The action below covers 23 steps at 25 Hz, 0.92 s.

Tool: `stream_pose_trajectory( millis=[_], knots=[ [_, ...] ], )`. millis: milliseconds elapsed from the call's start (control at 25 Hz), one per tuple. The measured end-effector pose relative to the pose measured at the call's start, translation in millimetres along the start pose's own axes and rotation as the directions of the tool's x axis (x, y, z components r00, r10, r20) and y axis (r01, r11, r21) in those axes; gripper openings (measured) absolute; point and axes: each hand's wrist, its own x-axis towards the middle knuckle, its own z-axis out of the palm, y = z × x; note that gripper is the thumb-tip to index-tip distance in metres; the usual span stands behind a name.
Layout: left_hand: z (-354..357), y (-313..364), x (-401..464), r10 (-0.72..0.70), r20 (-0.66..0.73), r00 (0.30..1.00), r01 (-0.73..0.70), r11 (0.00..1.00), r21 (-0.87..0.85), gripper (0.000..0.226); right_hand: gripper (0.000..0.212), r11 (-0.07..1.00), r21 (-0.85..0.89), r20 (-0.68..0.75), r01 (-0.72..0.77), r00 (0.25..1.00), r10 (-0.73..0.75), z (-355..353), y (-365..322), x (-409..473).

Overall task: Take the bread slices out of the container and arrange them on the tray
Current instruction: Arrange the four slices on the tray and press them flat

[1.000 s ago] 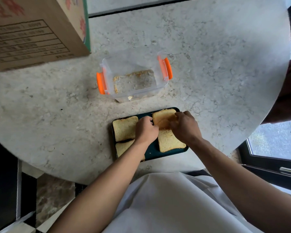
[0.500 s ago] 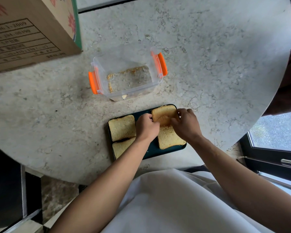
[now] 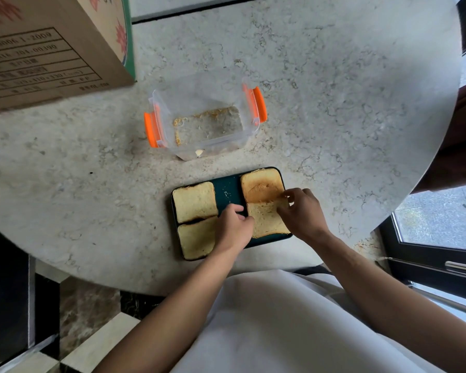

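1. My right hand [image 3: 303, 214] pinches the far right corner of the near-right bread slice [image 3: 268, 220]; my left hand [image 3: 233, 228] has its fingers curled against that slice's left edge, nudging it.
2. The slice lies flat on the dark green tray [image 3: 228, 191], touching the browner slice [image 3: 262, 184] beyond it.
3. Bread like this is probably light, soft and crumbly, so I'd grip the crust edges gently.
4. Two more slices [image 3: 194, 201] fill the tray's left side.
5. The clear container [image 3: 205, 119] on the worktop [image 3: 334, 90] holds only crumbs.
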Motion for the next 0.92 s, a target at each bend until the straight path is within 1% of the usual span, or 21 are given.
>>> stream_pose_trajectory(
  millis=[120, 320, 440, 520, 640, 760, 920],
  knots=[
    [8, -9, -7, -0.019, 0.026, 0.999, 0.020, 0.998, -0.061, 0.030, 0.037, 1.000, 0.000, 0.010, -0.002, 1.000, 0.002, 1, 3, -5],
    [9, -13, -9, -0.029, 0.037, 0.999, 0.031, 0.997, -0.064, 0.055, 0.036, 0.997, -0.072, 0.027, -0.010, 1.000, 0.012, 3, -1, -7],
    [9, -8, -10, -0.017, 0.032, 0.999, 0.018, 1.000, -0.015, 0.063, 0.040, 0.993, -0.118, 0.016, 0.014, 1.000, -0.012, 5, -3, -11],
    [9, -7, -11, -0.004, 0.018, 1.000, 0.004, 1.000, -0.008, 0.061, 0.044, 0.985, -0.160, 0.010, 0.069, 0.998, -0.069, 5, -1, -16],
    [9, -10, -8, 0.040, -0.016, 0.999, -0.040, 0.999, -0.015, 0.051, 0.041, 0.955, -0.264, 0.054, 0.136, 0.991, -0.126, 4, 3, -21],
    [11, -12, -9, 0.085, -0.007, 0.996, -0.084, 0.996, 0.041, 0.046, 0.046, 0.914, -0.365, 0.110, 0.175, 0.983, -0.144, 7, 3, -28],
    [14, -11, -10, 0.125, -0.004, 0.992, -0.124, 0.988, 0.089, 0.048, 0.056, 0.823, -0.529, 0.152, 0.206, 0.977, -0.147, 21, 1, -34]
  ],
)
